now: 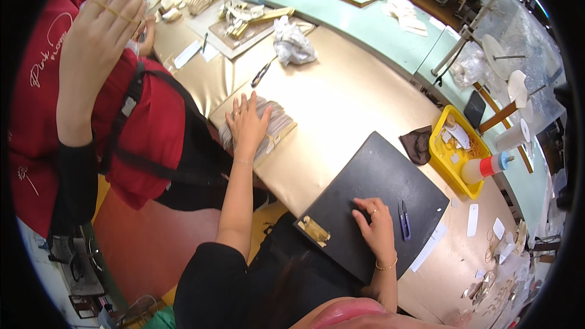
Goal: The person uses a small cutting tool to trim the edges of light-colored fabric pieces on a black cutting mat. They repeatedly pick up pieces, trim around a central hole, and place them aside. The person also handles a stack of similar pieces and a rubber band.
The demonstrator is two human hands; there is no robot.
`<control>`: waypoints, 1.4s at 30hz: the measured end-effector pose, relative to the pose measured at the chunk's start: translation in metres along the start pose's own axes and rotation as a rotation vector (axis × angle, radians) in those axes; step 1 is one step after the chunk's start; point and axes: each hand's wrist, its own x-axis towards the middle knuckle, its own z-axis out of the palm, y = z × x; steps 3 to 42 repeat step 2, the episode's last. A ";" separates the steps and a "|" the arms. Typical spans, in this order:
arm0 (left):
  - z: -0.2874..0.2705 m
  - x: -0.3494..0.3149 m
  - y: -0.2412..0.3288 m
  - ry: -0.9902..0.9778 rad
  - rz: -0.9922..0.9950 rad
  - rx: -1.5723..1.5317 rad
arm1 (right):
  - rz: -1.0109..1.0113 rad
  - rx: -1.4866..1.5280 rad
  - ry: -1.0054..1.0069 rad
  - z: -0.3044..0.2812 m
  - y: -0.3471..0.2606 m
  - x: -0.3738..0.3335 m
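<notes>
My left hand [247,127] lies flat with spread fingers on a stack of greyish-beige fabric pieces [279,123] at the table's near left edge. Nothing is gripped in it. On a black board [393,167] in front of me rests my right hand [379,228], fingers loosely bent and thumb apart, holding nothing that I can see. Just right of it lie purple-handled thread snips [404,222]. Torn tan tape [314,230] sticks to the board's left corner. A co-worker's raised hand [100,39], with a rubber band around its fingers, is at the upper left.
A yellow basket [437,152] with a bottle [481,169] and rubber bands stands right, beside dark cloth [417,145]. Crumpled plastic [294,41] and a dark-handled tool [262,74] lie beyond the stack. Thread spools [512,136] stand far right. The co-worker's red apron [146,128] borders the table.
</notes>
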 end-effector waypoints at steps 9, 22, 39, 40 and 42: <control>0.002 0.007 -0.007 0.026 -0.025 -0.088 | 0.031 0.035 -0.017 0.000 0.003 -0.003; 0.002 0.007 -0.007 0.026 -0.025 -0.088 | 0.031 0.035 -0.017 0.000 0.003 -0.003; 0.002 0.007 -0.007 0.026 -0.025 -0.088 | 0.031 0.035 -0.017 0.000 0.003 -0.003; 0.002 0.007 -0.007 0.026 -0.025 -0.088 | 0.031 0.035 -0.017 0.000 0.003 -0.003; 0.002 0.007 -0.007 0.026 -0.025 -0.088 | 0.031 0.035 -0.017 0.000 0.003 -0.003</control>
